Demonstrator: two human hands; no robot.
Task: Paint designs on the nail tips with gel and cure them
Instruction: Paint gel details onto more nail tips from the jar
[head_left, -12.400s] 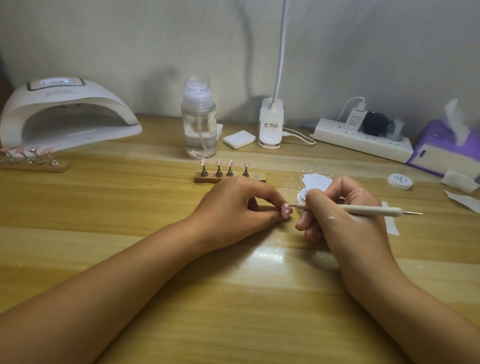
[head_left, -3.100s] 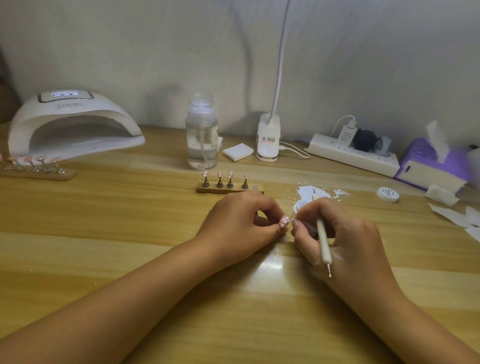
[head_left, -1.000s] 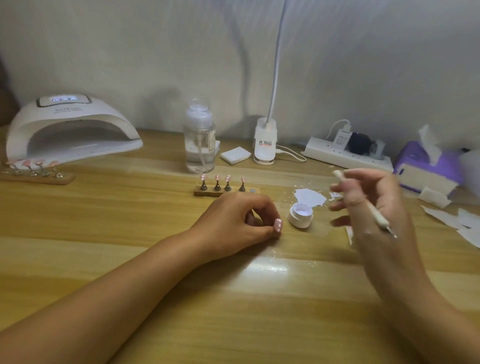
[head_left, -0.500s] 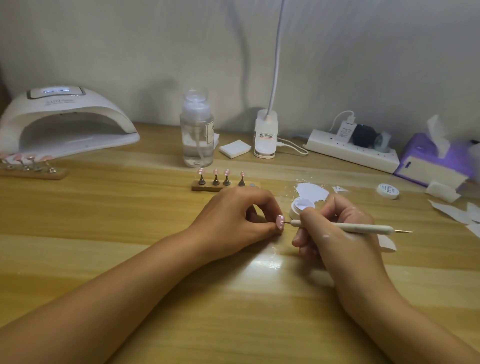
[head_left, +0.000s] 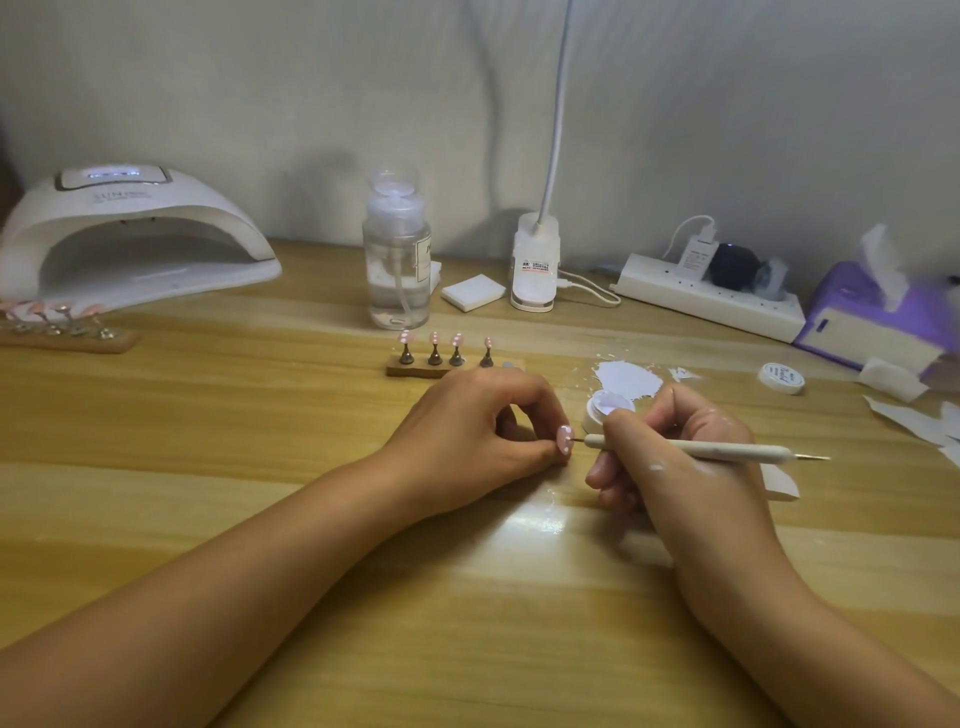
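Wooden tabletop under me: my left hand pinches the pink nail tip, my right hand grips the dotting pen, point touching it.

Gel jar half hidden (behind right hand), lamp neck cropped

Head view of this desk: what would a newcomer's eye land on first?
At the table's middle, the left hand holds a pink nail tip with white dots while the right hand grips a dotting pen, its point at the tip. Behind stands a small rack of four more tips; a white curing lamp sits far left.
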